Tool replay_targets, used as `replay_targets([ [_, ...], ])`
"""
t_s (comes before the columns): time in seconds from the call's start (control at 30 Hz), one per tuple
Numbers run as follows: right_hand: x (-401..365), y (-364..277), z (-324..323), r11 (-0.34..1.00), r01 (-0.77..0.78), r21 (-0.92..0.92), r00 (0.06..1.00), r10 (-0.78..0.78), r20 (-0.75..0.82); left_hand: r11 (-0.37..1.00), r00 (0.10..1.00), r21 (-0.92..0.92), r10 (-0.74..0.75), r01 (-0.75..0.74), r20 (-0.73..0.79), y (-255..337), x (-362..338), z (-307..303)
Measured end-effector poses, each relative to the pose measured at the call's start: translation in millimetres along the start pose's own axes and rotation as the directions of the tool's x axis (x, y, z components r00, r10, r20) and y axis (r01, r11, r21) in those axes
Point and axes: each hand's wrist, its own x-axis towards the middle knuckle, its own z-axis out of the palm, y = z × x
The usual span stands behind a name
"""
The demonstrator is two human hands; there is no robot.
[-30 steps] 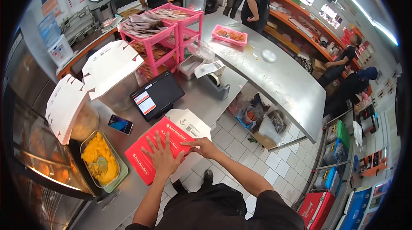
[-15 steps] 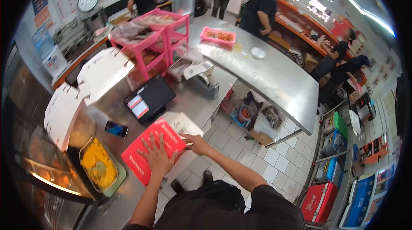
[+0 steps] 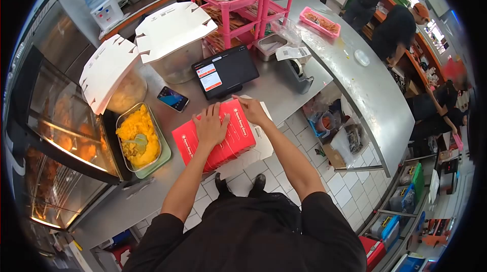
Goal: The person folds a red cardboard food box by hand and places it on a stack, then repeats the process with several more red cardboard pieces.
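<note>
One red box [image 3: 235,145] sits at the near edge of a steel counter [image 3: 122,212] | left hand [image 3: 212,126] spread on top, seemingly to steady it | right hand [image 3: 252,110] curled at its far edge, perhaps bracing; whether pinching, cannot tell

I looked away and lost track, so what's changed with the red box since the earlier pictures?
The right hand has moved from the right edge of the red box to its far right corner. The left hand still lies spread on top. The phone and tablet stayed put.
</note>
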Motion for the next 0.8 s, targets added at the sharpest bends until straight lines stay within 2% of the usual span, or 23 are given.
replay_targets([
  [0.1, 10, -7, -3, 0.997, -0.001, 0.074, 1.000, -0.001, 0.025, 1.000, 1.000, 0.029, 0.000, 0.000, 0.010, 0, -3, 4],
  [0.17, 17, -14, -6, 0.999, -0.005, 0.052, 0.999, 0.003, 0.051, 0.998, 0.999, 0.046, 0.037, -0.036, -0.019, -1, -3, 5],
  [0.23, 23, -18, -5, 0.995, 0.104, 0.004, 0.993, -0.104, 0.056, 0.998, 0.999, 0.051, 0.033, -0.033, -0.014, -2, -3, 5],
  [0.27, 28, -27, -4, 0.987, 0.134, -0.092, 0.982, -0.120, 0.149, 0.998, 0.999, 0.056, 0.040, -0.039, -0.021, -1, -3, 5],
  [0.33, 32, -32, 2, 0.990, 0.110, -0.092, 0.984, -0.095, 0.153, 0.999, 0.999, 0.044, 0.032, -0.031, -0.010, 0, -2, 3],
  [0.5, 23, 7, 5, 0.995, 0.088, -0.051, 0.977, -0.076, 0.200, 1.000, 1.000, 0.023, 0.014, -0.013, -0.016, 0, -3, 4],
  [0.53, 16, 19, 8, 0.987, -0.079, 0.140, 0.993, 0.065, 0.098, 1.000, 1.000, 0.010, 0.008, -0.007, -0.014, 0, -3, 3],
  [0.57, 8, 25, 10, 0.915, -0.217, 0.340, 0.975, 0.222, 0.025, 1.000, 1.000, -0.003, 0.002, -0.002, -0.013, -1, -3, 2],
  [0.63, -20, -4, 2, 0.693, -0.440, 0.571, 0.864, 0.501, 0.058, 1.000, 0.999, 0.003, -0.012, 0.012, -0.034, -1, -4, 5],
  [0.7, -62, -9, 9, 0.847, -0.514, 0.140, 0.854, 0.489, 0.175, 0.999, 0.998, -0.002, -0.038, 0.038, -0.046, 1, -4, 5],
  [0.77, -95, -41, 22, 0.755, -0.596, 0.272, 0.800, 0.587, 0.124, 0.998, 0.998, -0.004, -0.059, 0.059, -0.019, 5, -2, 1],
  [0.8, -102, -37, 30, 0.727, -0.577, 0.372, 0.798, 0.599, 0.068, 0.998, 0.998, -0.008, -0.061, 0.060, -0.014, 6, -2, 2],
])
